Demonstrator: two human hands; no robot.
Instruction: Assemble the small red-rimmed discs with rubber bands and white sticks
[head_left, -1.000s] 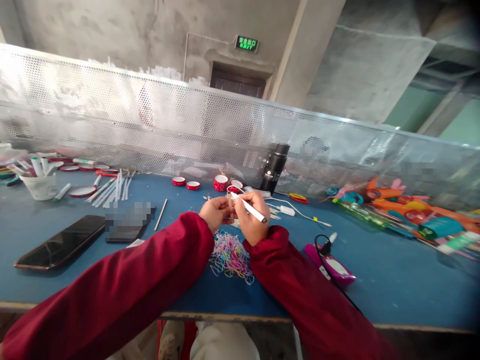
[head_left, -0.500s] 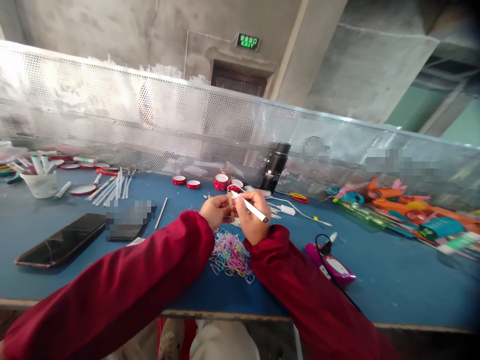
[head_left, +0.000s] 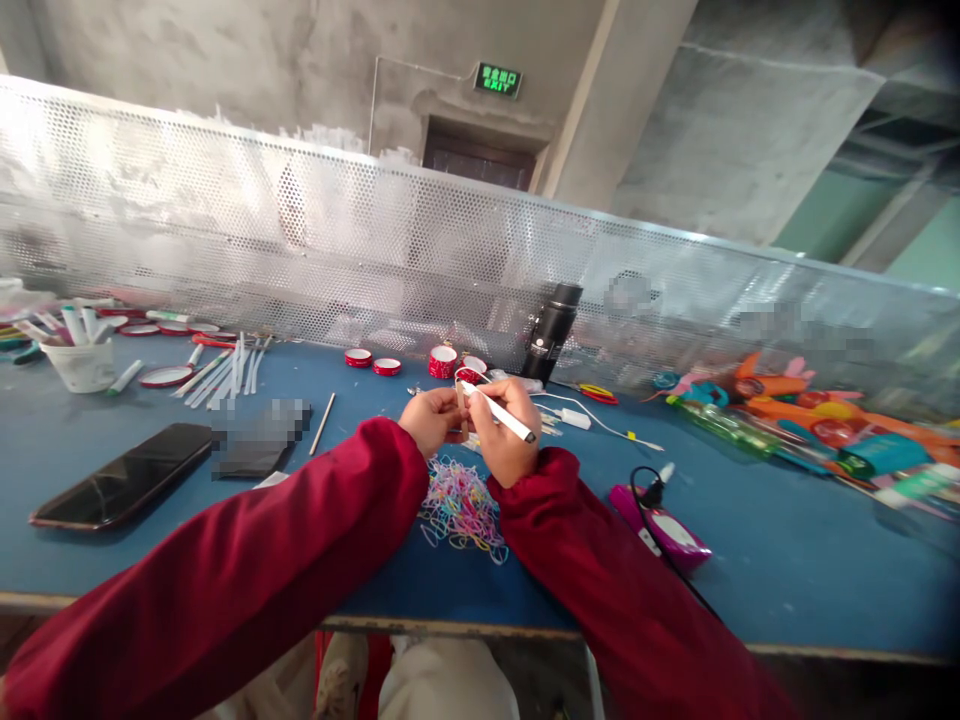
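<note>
My right hand [head_left: 511,432] is closed round a white marker [head_left: 507,416] with a dark end, its tip pointing up and left. My left hand [head_left: 430,421] pinches a thin, flat, light-brown strip [head_left: 463,412], held upright between the two hands; its material is too small to make out. The marker's tip meets or nearly meets the strip. Below both hands lies a loose heap of pastel rubber bands [head_left: 465,512] on the blue table [head_left: 555,590]. The fingertips of both hands are partly hidden behind one another.
To the left lie a phone [head_left: 124,475], a dark pouch [head_left: 262,440] and a thin stick [head_left: 322,424]. A cup of markers [head_left: 79,362] stands beyond. Red round tins [head_left: 442,361] and a black bottle [head_left: 551,335] stand behind my hands. A purple power strip [head_left: 667,530] lies to the right.
</note>
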